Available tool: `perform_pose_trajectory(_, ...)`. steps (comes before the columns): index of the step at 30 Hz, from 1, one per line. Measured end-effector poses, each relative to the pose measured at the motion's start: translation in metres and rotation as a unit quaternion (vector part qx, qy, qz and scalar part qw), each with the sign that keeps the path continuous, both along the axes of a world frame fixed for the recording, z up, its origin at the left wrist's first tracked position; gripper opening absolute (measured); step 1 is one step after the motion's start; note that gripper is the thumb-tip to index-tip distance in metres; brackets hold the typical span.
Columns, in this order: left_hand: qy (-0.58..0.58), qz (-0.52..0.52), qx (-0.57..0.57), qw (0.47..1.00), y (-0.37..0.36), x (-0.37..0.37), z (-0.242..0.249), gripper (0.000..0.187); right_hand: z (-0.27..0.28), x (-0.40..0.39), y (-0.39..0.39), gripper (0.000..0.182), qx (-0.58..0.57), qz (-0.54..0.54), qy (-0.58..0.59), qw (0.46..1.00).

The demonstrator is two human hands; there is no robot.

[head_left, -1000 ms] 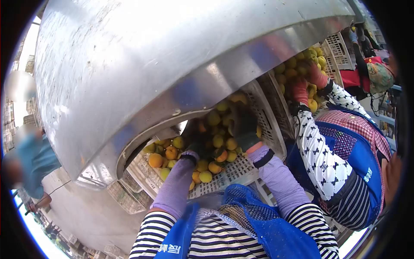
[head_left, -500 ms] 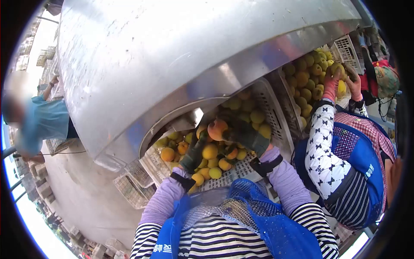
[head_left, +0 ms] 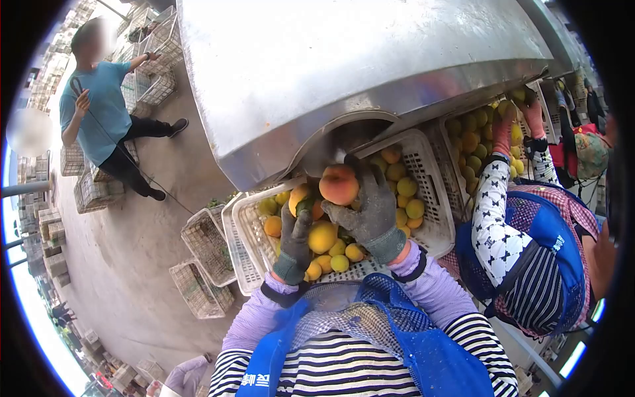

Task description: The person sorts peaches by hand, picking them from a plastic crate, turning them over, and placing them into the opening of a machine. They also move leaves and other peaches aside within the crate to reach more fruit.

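Observation:
Both my hands wear dark grey gloves and are over a white plastic crate of yellow and orange peaches. A large red-orange peach is in my right hand, the fingers curled round its side. My left hand closes on a smaller yellow-orange peach, with its fingers partly covering the fruit. Below and between the hands lie loose peaches, among them a big yellow one. The metal machine's curved opening sits just beyond my hands.
A broad metal housing spans the far side. On the right, a co-worker reaches over another crate of peaches. Crates stand on the floor at left. Farther off, a person in a blue shirt holds a cord.
The view has swung, bringing the person in blue fully into sight. My hands are now nearer the camera, and the red-orange peach shows more fully. The co-worker's hands have moved farther away.

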State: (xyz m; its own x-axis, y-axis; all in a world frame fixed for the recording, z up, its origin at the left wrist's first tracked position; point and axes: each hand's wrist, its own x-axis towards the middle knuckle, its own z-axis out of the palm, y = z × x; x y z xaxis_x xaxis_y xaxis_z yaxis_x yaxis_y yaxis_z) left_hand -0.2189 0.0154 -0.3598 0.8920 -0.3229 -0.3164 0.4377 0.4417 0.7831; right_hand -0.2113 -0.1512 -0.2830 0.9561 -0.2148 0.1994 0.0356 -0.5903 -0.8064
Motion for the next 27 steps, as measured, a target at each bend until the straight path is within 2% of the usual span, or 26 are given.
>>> perform_pose_trajectory(1, 0.052, -0.012, -0.043, 0.998, 0.006, 0.0, 0.003, 0.056, -0.013, 0.01, -0.004, 0.079, -0.077, -0.006, -0.026, 0.997)
perform_pose_trajectory(3, 0.047, -0.039, -0.028, 0.998, 0.013, 0.0, 0.002, 0.055, -0.051, 0.032, -0.011, 0.079, -0.227, -0.026, -0.079, 0.97)
perform_pose_trajectory(5, 0.014, -0.047, -0.001, 0.999, 0.016, -0.003, 0.012, 0.057, -0.061, 0.045, -0.009, 0.075, -0.216, -0.024, -0.062, 0.974)
perform_pose_trajectory(7, 0.006, -0.052, 0.013, 0.999, 0.016, -0.001, 0.013, 0.058, -0.048, 0.055, -0.001, 0.071, -0.233, -0.039, -0.067, 0.969)
perform_pose_trajectory(9, -0.002, -0.062, 0.034, 0.998, 0.015, -0.002, 0.019, 0.061, -0.042, 0.072, -0.003, 0.069, -0.187, -0.009, -0.029, 0.982)
perform_pose_trajectory(12, 0.024, 0.003, 0.039, 0.999, 0.003, -0.007, 0.028, 0.063, -0.05, 0.093, -0.01, 0.072, -0.151, 0.02, 0.006, 0.988)
perform_pose_trajectory(15, 0.133, -0.111, -0.107, 0.979, 0.036, -0.015, -0.014, 0.067, -0.042, 0.073, -0.013, 0.08, -0.08, 0.039, -0.084, 0.993)
perform_pose_trajectory(16, 0.152, -0.094, -0.136, 0.974, 0.032, -0.014, -0.008, 0.072, -0.034, 0.059, -0.014, 0.083, -0.046, 0.046, -0.133, 0.989)
perform_pose_trajectory(19, 0.138, -0.144, -0.29, 0.936, 0.031, -0.007, 0.002, 0.075, -0.015, 0.015, -0.005, 0.09, 0.021, 0.198, 0.035, 0.979)
perform_pose_trajectory(21, 0.02, -0.141, -0.135, 0.981, 0.022, -0.015, 0.03, 0.076, -0.009, -0.007, 0.01, 0.089, -0.016, 0.182, 0.038, 0.982)
perform_pose_trajectory(23, 0.003, -0.141, -0.087, 0.986, 0.016, -0.02, 0.029, 0.076, -0.012, -0.015, 0.014, 0.089, -0.038, 0.175, 0.035, 0.983)
perform_pose_trajectory(25, 0.089, -0.147, -0.146, 0.974, 0.014, -0.023, 0.0, 0.074, -0.023, -0.016, 0.013, 0.09, -0.042, 0.176, 0.027, 0.983)
perform_pose_trajectory(27, 0.02, -0.097, -0.118, 0.988, 0.015, -0.022, 0.002, 0.067, -0.014, -0.015, 0.009, 0.09, -0.064, 0.193, 0.039, 0.978)
